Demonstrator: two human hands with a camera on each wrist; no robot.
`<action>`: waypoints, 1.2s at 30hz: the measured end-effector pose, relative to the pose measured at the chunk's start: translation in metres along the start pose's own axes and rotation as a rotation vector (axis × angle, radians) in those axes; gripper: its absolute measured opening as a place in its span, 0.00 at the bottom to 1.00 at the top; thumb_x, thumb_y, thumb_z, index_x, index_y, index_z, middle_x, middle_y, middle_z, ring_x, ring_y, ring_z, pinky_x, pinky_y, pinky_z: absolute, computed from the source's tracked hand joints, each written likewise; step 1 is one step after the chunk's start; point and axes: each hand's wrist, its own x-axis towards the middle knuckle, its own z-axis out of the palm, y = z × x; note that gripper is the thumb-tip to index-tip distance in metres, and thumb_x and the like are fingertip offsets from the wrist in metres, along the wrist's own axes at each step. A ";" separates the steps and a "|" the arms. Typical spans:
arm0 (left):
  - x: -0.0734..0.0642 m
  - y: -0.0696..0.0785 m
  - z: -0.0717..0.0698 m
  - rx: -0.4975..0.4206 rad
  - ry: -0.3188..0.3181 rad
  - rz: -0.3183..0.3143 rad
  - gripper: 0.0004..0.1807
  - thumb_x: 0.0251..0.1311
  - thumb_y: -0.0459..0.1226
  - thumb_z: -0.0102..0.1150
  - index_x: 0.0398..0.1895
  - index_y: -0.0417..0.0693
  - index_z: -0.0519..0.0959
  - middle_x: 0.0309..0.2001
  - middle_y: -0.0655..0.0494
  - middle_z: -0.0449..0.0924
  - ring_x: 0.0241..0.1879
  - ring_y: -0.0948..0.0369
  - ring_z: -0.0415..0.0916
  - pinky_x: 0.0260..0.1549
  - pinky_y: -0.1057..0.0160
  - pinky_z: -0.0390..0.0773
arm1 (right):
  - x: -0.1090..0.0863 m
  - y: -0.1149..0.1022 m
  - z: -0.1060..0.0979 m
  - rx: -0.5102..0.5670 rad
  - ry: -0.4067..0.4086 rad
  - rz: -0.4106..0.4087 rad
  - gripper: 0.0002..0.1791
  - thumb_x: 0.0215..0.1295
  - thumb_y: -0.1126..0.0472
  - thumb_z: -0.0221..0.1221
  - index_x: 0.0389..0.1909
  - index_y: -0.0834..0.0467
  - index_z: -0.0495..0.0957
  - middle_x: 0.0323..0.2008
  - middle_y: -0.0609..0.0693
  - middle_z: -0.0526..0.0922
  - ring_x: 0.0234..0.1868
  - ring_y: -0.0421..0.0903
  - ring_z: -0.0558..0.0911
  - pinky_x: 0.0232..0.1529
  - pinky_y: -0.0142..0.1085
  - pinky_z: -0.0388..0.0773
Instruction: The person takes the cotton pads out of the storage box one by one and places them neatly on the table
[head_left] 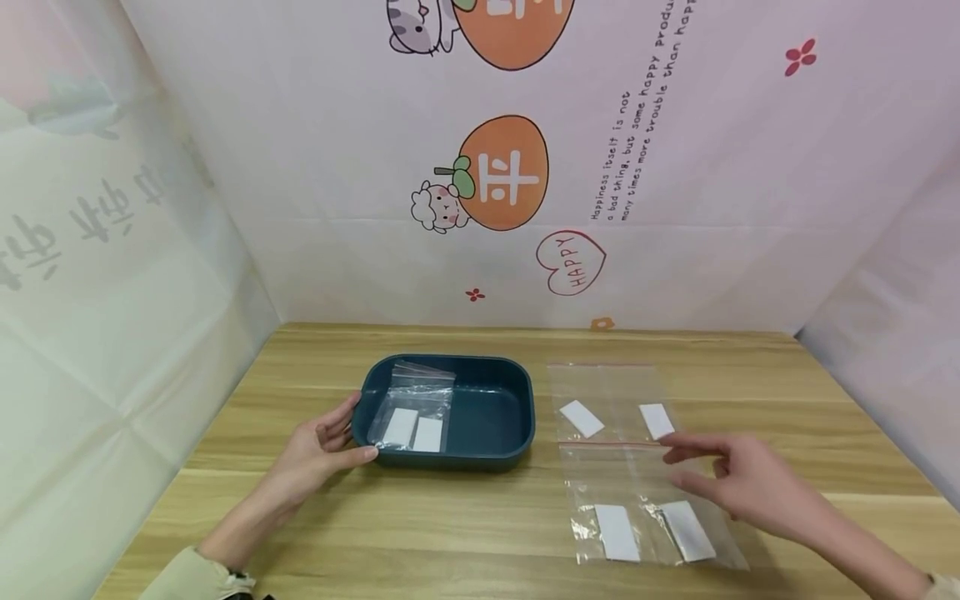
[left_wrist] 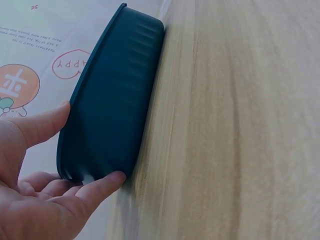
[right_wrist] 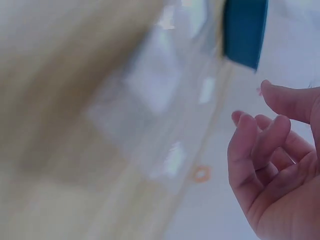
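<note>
My left hand (head_left: 313, 454) holds the left end of a dark teal rectangular tub (head_left: 489, 421), its thumb at the rim and its fingers against the end wall. In the left wrist view, the thumb and fingers span the tub's corner (left_wrist: 107, 95). Inside the tub's left half lie clear zip bags (head_left: 422, 398) with white rectangular pieces. My right hand (head_left: 757, 487) hovers over the right side of two clear zip bags, fingers loosely bent and holding nothing. The farther bag (head_left: 617, 392) and the nearer bag (head_left: 600, 475) each show two white rectangles.
The tub and bags are on a wood-grain table (head_left: 450, 521). A white printed cloth (head_left: 337, 250) rises behind the table, with more cloth at both sides.
</note>
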 end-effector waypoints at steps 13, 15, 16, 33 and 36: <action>0.001 -0.004 -0.001 -0.008 0.004 0.003 0.54 0.62 0.34 0.76 0.84 0.38 0.50 0.81 0.39 0.49 0.77 0.42 0.56 0.68 0.57 0.67 | 0.107 -0.092 0.030 0.026 -0.116 -0.119 0.20 0.65 0.59 0.74 0.57 0.58 0.87 0.36 0.41 0.88 0.17 0.41 0.66 0.15 0.31 0.62; 0.001 -0.004 -0.001 -0.008 0.007 0.000 0.55 0.61 0.34 0.76 0.84 0.39 0.51 0.81 0.39 0.50 0.77 0.42 0.56 0.68 0.57 0.67 | 0.122 -0.102 0.043 0.044 -0.139 -0.132 0.20 0.64 0.60 0.74 0.56 0.59 0.87 0.35 0.42 0.88 0.16 0.41 0.66 0.15 0.31 0.62; 0.001 -0.004 -0.001 -0.007 0.007 0.000 0.55 0.61 0.34 0.76 0.84 0.39 0.51 0.81 0.38 0.50 0.77 0.42 0.56 0.68 0.57 0.67 | 0.129 -0.106 0.049 0.044 -0.150 -0.137 0.20 0.64 0.60 0.74 0.56 0.59 0.87 0.35 0.42 0.88 0.16 0.41 0.66 0.15 0.31 0.62; 0.002 -0.004 0.000 -0.017 0.008 -0.004 0.54 0.62 0.34 0.76 0.85 0.41 0.51 0.81 0.39 0.50 0.77 0.42 0.56 0.68 0.57 0.67 | 0.194 -0.129 0.146 0.045 -0.293 -0.033 0.32 0.61 0.56 0.78 0.64 0.61 0.83 0.35 0.48 0.82 0.15 0.42 0.72 0.17 0.34 0.79; 0.002 -0.003 -0.001 -0.009 0.011 -0.012 0.54 0.62 0.35 0.76 0.85 0.41 0.51 0.82 0.39 0.49 0.77 0.42 0.56 0.68 0.57 0.67 | 0.199 -0.129 0.155 -0.007 -0.277 -0.033 0.31 0.60 0.55 0.79 0.62 0.61 0.84 0.30 0.45 0.81 0.19 0.40 0.73 0.20 0.30 0.74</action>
